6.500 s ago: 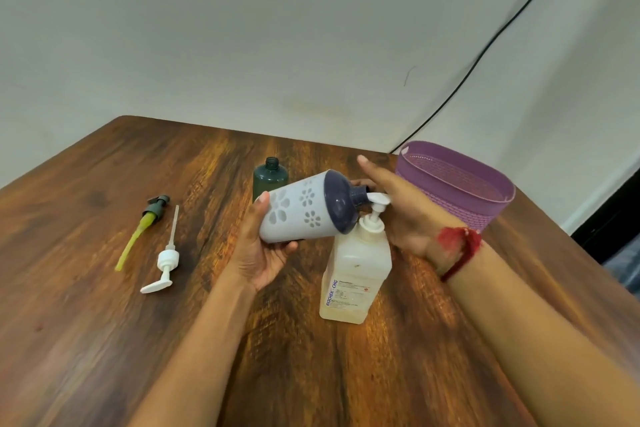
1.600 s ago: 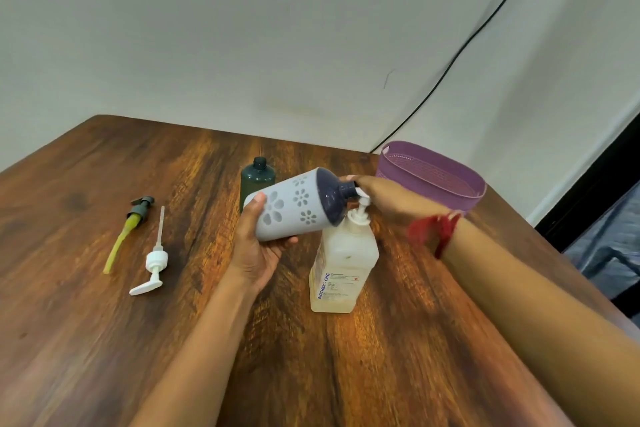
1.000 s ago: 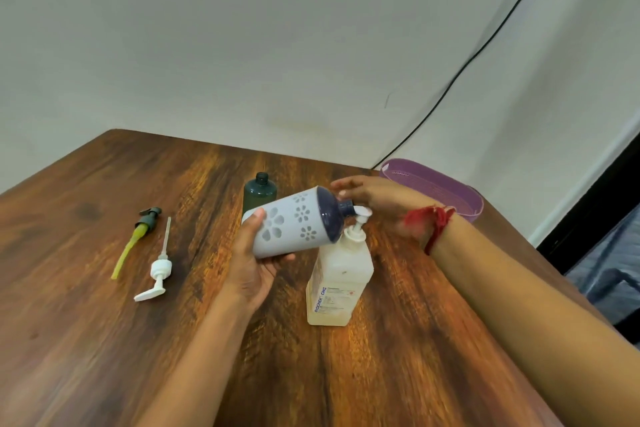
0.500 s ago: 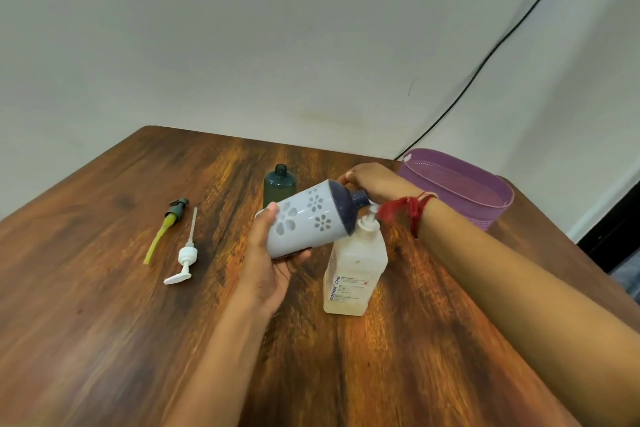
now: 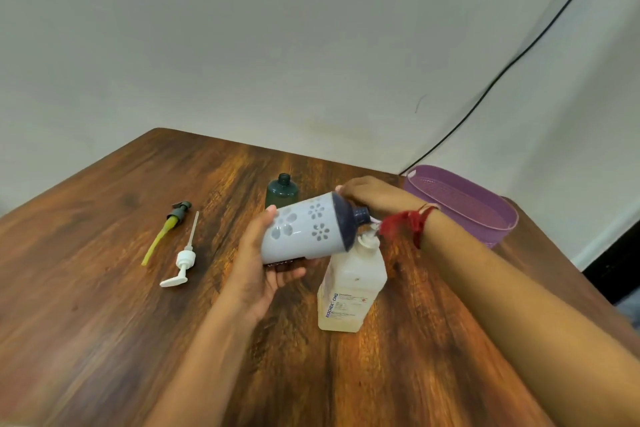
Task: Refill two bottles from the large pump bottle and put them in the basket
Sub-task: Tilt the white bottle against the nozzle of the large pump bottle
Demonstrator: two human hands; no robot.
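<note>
Left hand (image 5: 258, 274) grip wrapped round the base of the white flower-pattern bottle (image 5: 304, 232), tipped near-horizontal so its dark neck sits at the spout of the large pump bottle (image 5: 351, 288). Right hand (image 5: 374, 196) lies over the pump head, likely pressing; how closed its grip is, can't tell. Pump bottle upright on the surface (image 5: 104, 322) for stable pumping. Dark green bottle (image 5: 282, 191) stands open behind, its turn probably next. Two removed pumps (image 5: 176, 246) lie to the left. Purple basket (image 5: 460, 204) at far right holds nothing visible.
</note>
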